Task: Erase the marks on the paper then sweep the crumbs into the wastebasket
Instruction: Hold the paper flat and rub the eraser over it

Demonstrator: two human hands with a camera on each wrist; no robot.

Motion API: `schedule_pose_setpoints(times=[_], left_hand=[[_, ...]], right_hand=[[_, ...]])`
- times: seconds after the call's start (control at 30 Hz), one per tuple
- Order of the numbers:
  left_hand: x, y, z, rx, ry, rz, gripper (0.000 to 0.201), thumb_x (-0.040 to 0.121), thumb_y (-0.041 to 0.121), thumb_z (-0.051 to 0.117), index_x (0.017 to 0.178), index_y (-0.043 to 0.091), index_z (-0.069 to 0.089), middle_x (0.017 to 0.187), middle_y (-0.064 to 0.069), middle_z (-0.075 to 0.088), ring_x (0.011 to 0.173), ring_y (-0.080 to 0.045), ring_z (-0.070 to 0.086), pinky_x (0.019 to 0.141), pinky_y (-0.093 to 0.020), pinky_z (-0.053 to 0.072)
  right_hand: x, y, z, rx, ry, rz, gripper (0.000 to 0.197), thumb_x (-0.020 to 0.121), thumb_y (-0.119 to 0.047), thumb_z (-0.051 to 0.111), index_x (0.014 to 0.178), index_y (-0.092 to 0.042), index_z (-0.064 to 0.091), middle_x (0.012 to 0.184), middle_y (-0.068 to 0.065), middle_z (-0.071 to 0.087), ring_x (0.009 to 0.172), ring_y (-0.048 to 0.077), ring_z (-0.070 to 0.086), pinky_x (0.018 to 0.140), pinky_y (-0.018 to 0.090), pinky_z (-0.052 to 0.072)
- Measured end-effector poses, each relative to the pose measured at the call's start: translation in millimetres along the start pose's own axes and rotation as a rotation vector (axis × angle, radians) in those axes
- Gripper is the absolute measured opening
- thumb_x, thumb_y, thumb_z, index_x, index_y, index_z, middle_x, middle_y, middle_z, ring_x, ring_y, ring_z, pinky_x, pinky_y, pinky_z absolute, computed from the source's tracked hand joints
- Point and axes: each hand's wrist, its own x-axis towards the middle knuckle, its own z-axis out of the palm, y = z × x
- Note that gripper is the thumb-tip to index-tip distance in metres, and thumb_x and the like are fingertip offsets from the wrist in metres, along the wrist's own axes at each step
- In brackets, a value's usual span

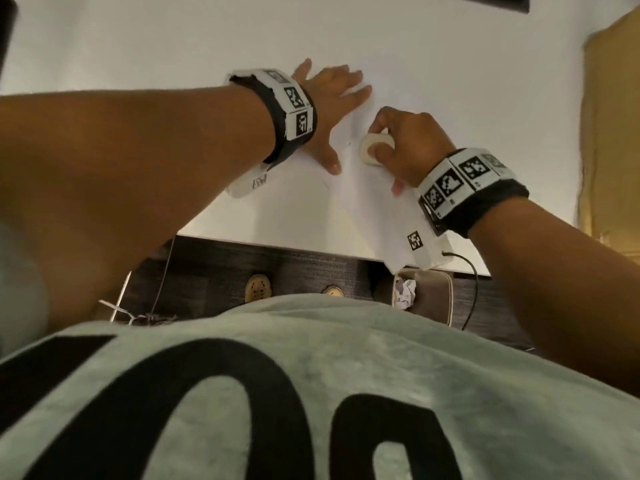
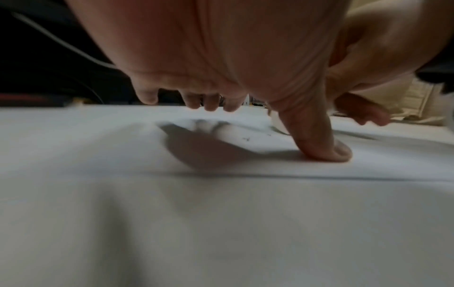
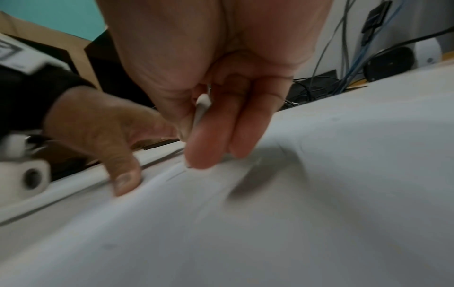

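Note:
A white sheet of paper (image 1: 363, 209) lies on the white table, one corner hanging over the near edge. My left hand (image 1: 329, 98) lies flat on it with fingers spread, thumb (image 2: 319, 143) pressing down. My right hand (image 1: 405, 147) grips a cream block eraser (image 1: 372, 147), its lower end on the paper beside the left thumb; the right wrist view shows only a sliver of the eraser (image 3: 201, 108) between thumb and fingers. Small dark crumbs or marks (image 2: 245, 138) sit on the paper near the thumb. The wastebasket (image 1: 429, 296) stands on the floor under the table edge, holding crumpled paper.
The table's near edge (image 1: 277, 242) runs just below my wrists. A black cable (image 1: 471, 285) hangs off the edge by the basket. A tan cardboard surface (image 1: 609, 133) stands at the right. My shoes (image 1: 258, 287) show on the dark floor. Cables and dark devices (image 3: 383, 62) lie beyond the table.

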Motion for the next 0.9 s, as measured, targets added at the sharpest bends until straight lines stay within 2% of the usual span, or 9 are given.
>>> schedule_pose_setpoints(times=[0.13, 0.2, 0.23, 0.33, 0.43, 0.5, 0.63, 0.8, 0.9], left_hand=[[-20, -7, -14, 0.112, 0.147, -0.129, 0.088, 0.074, 0.056, 0.068, 0.144, 0.019, 0.029, 0.145, -0.009, 0.027, 0.133, -0.03, 0.025, 0.101, -0.052, 0.029], [-30, 1, -10, 0.07, 0.157, -0.141, 0.063, 0.083, 0.051, 0.059, 0.134, 0.017, 0.043, 0.134, -0.009, 0.039, 0.125, -0.031, 0.033, 0.094, -0.048, 0.033], [-34, 9, -4, 0.01, 0.111, -0.146, 0.063, 0.085, 0.057, 0.053, 0.133, 0.017, 0.045, 0.133, -0.008, 0.04, 0.124, -0.03, 0.034, 0.094, -0.047, 0.033], [-44, 25, 18, -0.084, -0.006, -0.161, 0.099, 0.073, 0.082, 0.039, 0.143, 0.013, 0.03, 0.148, -0.006, 0.028, 0.134, -0.027, 0.027, 0.103, -0.051, 0.027], [-43, 19, 36, -0.104, -0.052, -0.132, 0.118, 0.066, 0.085, 0.045, 0.15, 0.018, -0.004, 0.158, 0.002, -0.008, 0.145, -0.022, -0.006, 0.112, -0.062, 0.004], [-40, 10, 41, -0.133, -0.062, -0.115, 0.12, 0.065, 0.086, 0.045, 0.149, 0.023, -0.013, 0.157, 0.007, -0.017, 0.144, -0.021, -0.017, 0.11, -0.065, -0.003], [-37, 4, 43, -0.142, -0.068, -0.111, 0.123, 0.061, 0.088, 0.045, 0.147, 0.026, -0.017, 0.156, 0.008, -0.021, 0.143, -0.021, -0.022, 0.108, -0.068, -0.005], [-36, 0, 41, -0.156, -0.067, -0.103, 0.126, 0.059, 0.09, 0.045, 0.147, 0.027, -0.018, 0.155, 0.009, -0.022, 0.143, -0.021, -0.022, 0.106, -0.069, -0.006], [-35, 1, 40, -0.158, -0.064, -0.098, 0.126, 0.058, 0.089, 0.047, 0.148, 0.028, -0.016, 0.156, 0.009, -0.02, 0.143, -0.021, -0.021, 0.105, -0.071, -0.006]], right_hand=[[1, -1, 7, -0.013, 0.0, 0.005, 0.016, 0.092, -0.023, 0.053, 0.107, -0.019, 0.054, 0.103, 0.011, 0.065, 0.044, 0.023, 0.065, 0.045, 0.026, 0.047], [1, -2, 9, -0.029, 0.018, 0.02, 0.018, 0.091, -0.024, 0.053, 0.109, -0.018, 0.055, 0.097, 0.011, 0.066, 0.046, 0.023, 0.065, 0.047, 0.027, 0.048], [1, -3, 10, -0.033, 0.029, 0.032, 0.018, 0.091, -0.024, 0.052, 0.109, -0.018, 0.055, 0.094, 0.011, 0.066, 0.047, 0.023, 0.065, 0.047, 0.026, 0.048], [-5, -5, 14, -0.022, 0.032, 0.033, 0.016, 0.093, -0.023, 0.052, 0.108, -0.018, 0.053, 0.091, 0.01, 0.066, 0.047, 0.022, 0.065, 0.046, 0.027, 0.049], [-14, -8, 19, -0.007, -0.001, -0.012, 0.014, 0.094, -0.023, 0.052, 0.108, -0.02, 0.053, 0.086, 0.01, 0.066, 0.047, 0.023, 0.066, 0.05, 0.029, 0.052], [-6, -15, 18, -0.012, -0.018, -0.045, 0.014, 0.093, -0.022, 0.052, 0.107, -0.022, 0.054, 0.087, 0.01, 0.066, 0.047, 0.023, 0.066, 0.047, 0.026, 0.05], [10, -28, 11, -0.037, -0.009, -0.089, 0.014, 0.094, -0.023, 0.051, 0.107, -0.023, 0.055, 0.093, 0.009, 0.066, 0.045, 0.022, 0.066, 0.039, 0.023, 0.044], [-13, -20, 21, -0.092, -0.133, -0.189, 0.015, 0.093, -0.023, 0.052, 0.108, -0.022, 0.056, 0.086, 0.003, 0.067, 0.043, 0.018, 0.065, 0.064, 0.034, 0.057], [3, -27, 17, -0.09, -0.05, -0.188, 0.017, 0.094, -0.023, 0.052, 0.11, -0.022, 0.056, 0.09, 0.008, 0.066, 0.046, 0.023, 0.066, 0.056, 0.033, 0.057]])
